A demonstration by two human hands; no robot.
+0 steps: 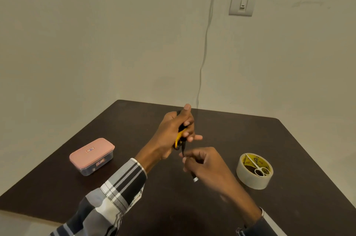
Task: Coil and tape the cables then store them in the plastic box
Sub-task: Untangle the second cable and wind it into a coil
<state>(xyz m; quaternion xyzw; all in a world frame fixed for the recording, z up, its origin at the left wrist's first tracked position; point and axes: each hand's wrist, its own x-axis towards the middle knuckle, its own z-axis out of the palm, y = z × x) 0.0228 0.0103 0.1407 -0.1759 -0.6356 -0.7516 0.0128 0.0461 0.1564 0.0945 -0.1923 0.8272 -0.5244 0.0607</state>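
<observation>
Scissors [256,166] lie across tape roll [254,171], right.

My sleeve [115,193] is plaid in black, grey and white. The worktop [221,120] is dark brown. The box [92,156] has a pink lid. The cable [180,135] in my left hand [171,131] looks black and yellow, though blurred. The tape roll [254,170] is whitish with a yellow core.

A dark brown table [221,216] carries two things, well apart. A pink-lidded plastic box [92,156] sits left — a tape roll [254,172] right.
</observation>
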